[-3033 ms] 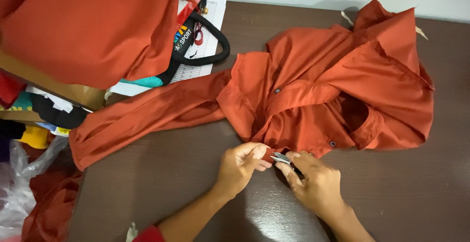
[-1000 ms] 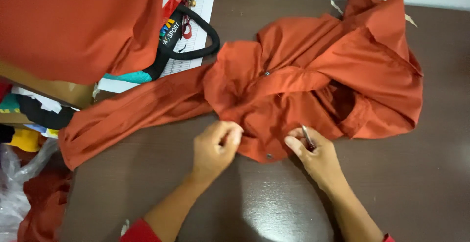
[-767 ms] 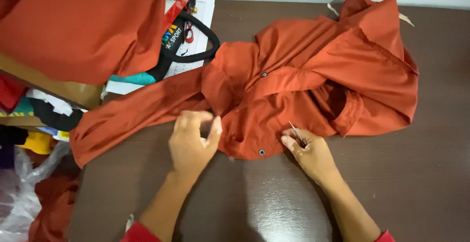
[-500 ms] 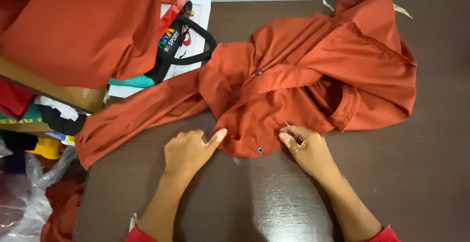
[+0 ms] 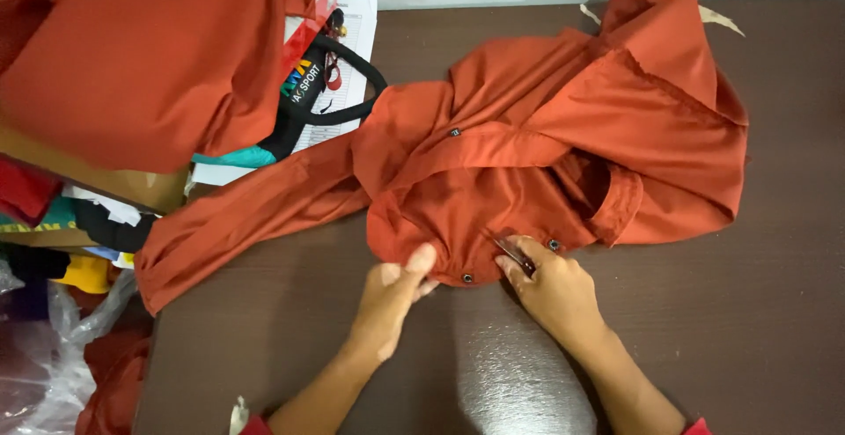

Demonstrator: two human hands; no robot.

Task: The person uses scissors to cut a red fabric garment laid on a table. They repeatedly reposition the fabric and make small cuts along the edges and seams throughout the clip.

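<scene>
Here the right hand (image 5: 553,287) pinches a small metal tool (image 5: 515,256), mostly hidden, against the orange garment (image 5: 563,144). The left hand (image 5: 394,292) rests loosely curled on its hem.

Dark brown counter (image 5: 775,312); cardboard box (image 5: 106,180) under orange cloth pile (image 5: 141,47) (left), black strap (image 5: 343,92), paper sheet (image 5: 348,43), plastic bag (image 5: 44,356).

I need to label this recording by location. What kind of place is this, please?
Probably a garment workshop or finishing table. A rust-orange garment with snaps lies on a brown table, the right hand holds a small tool at its hem, and more orange cloth is heaped alongside.
</scene>
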